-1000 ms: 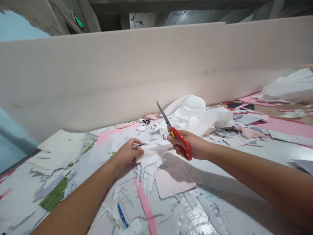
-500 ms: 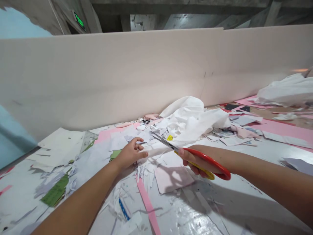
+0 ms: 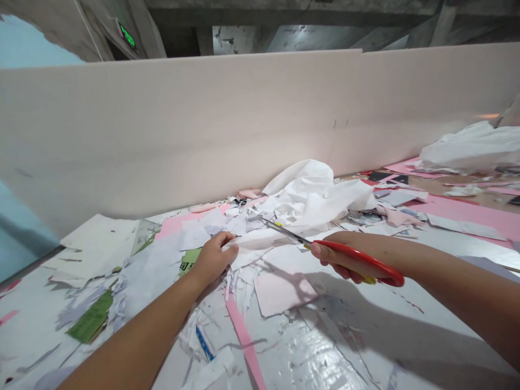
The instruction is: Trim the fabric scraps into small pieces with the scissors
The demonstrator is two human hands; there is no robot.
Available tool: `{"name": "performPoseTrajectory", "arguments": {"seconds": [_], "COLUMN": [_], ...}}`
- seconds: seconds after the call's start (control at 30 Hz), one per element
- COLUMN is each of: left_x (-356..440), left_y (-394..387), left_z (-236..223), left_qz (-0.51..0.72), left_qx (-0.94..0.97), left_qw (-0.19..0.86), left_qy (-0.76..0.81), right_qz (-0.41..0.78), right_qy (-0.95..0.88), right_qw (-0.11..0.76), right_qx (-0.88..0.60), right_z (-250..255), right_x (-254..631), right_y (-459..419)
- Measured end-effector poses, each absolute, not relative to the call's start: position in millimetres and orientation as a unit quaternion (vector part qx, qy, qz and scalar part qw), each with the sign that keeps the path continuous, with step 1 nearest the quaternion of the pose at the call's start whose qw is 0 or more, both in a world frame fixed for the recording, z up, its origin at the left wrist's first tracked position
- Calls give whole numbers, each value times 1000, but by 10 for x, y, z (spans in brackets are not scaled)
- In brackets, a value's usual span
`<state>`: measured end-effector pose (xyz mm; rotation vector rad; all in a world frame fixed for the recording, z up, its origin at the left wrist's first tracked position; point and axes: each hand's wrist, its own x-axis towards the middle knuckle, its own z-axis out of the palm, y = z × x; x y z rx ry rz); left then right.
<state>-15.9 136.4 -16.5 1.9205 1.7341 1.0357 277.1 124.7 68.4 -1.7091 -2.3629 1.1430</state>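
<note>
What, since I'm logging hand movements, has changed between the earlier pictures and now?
The right hand has shifted right and towards the wearer, swinging the scissors from steeply upright to a flatter slant, tips pointing left over the white sheet. Nothing was visibly let go. The left hand stayed by the sheet's edge; the pink square and pink strip stayed put.

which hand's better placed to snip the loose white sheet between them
Right, I'd judge. The right hand grips the scissors, their blades pointing leftward over the white sheet. The left hand has no cutting tool and sits at the sheet's left end, which seems better suited to steadying.
</note>
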Motion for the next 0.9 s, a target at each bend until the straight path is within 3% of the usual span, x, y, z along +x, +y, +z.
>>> {"name": "performPoseTrajectory", "arguments": {"seconds": [0.23, 0.37, 0.6, 0.9], "left_x": [-155, -234, -215, -118], "left_y": [1321, 1290, 1277, 1267], "left_z": [-30, -8, -26, -3], "left_qz": [355, 278, 119, 74], "left_qx": [738, 796, 884, 892], "left_qw": [-40, -144, -216, -261], "left_qy": [573, 518, 396, 362], "right_qz": [439, 491, 521, 524], "right_qy": [-760, -730, -689, -697], "right_qw": [-79, -96, -139, -164], "right_qx": [-473, -465, -484, -461], "right_z": [705, 725, 678, 645], "right_x": [2835, 2857, 2819, 2745], "right_y": [1208, 1187, 1226, 1178]}}
